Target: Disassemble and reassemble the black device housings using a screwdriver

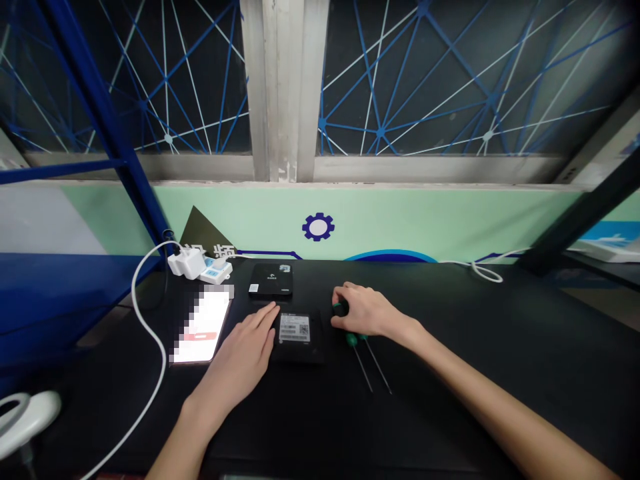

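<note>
Both hands show in the head view, either side of the labelled box (pixel 315 351), which lies flat on the black table (pixel 475 413). At its left edge, the left hand (pixel 250 339) is open, fingers nearly straight and thumb a little apart; it grips nothing, and its fingertips are at the edge, though contact is hard to tell. Just right of the labelled box, the right hand (pixel 367 311) curls round the handle of at least one of two screwdrivers (pixel 351 339); whether it holds both is hidden. Their shafts slant towards the wearer, side by side. Just behind the labelled box lies the small box (pixel 271 281). Left of it, past the left hand, lies a lit phone (pixel 206 323); farther back on that side are a power strip (pixel 216 272) and a white charger (pixel 186 264).
</note>
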Motion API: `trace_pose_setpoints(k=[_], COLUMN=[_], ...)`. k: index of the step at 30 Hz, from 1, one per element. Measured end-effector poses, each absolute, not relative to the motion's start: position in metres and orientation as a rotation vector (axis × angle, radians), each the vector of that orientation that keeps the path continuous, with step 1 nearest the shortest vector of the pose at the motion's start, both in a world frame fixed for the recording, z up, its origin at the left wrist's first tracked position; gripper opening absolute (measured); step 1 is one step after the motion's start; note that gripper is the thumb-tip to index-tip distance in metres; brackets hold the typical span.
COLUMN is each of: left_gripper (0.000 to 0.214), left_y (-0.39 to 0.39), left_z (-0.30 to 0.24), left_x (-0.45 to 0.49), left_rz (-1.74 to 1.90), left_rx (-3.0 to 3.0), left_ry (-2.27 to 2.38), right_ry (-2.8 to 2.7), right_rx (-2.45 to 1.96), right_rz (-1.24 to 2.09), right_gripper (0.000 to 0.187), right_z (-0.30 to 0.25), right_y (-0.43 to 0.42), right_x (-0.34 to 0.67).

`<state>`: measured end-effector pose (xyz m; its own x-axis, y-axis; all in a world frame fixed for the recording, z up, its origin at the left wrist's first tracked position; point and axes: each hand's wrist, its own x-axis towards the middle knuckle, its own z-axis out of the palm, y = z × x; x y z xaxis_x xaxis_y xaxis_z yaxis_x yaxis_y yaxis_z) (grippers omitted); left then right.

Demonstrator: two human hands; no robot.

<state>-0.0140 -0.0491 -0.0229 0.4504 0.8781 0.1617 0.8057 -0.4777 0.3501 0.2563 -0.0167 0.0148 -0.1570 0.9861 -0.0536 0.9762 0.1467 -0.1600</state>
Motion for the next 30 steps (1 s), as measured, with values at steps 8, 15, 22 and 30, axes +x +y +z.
trace_pose_setpoints(k=[8, 15, 22, 30], left_gripper=[0.050, 0.051, 0.051, 0.050], left_y=[-0.050, -0.050, -0.051, -0.051], left_z=[-0.022, -0.020, -0.018, -0.019], left_x=[-0.014, -0.014, -0.013, -0.013], left_rz=[0.501, 0.488, 0.451, 0.496], left_rx=[2.461, 2.447, 2.447, 2.464], left_ry=[1.450, 1.450, 1.462, 1.449], right_ry=[-2.399, -2.429, -2.499, -2.465], right_rx=[-2.004, -1.987, -1.756, -1.289], right_rz=[0.189, 0.170, 0.284, 0.172], right_gripper=[0.029, 0.033, 0.039, 0.064], right_z=[0.022, 0.024, 0.037, 0.019], right_y=[-0.020, -0.023, -0.023, -0.043], right_x=[0.257, 0.260, 0.276, 0.261])
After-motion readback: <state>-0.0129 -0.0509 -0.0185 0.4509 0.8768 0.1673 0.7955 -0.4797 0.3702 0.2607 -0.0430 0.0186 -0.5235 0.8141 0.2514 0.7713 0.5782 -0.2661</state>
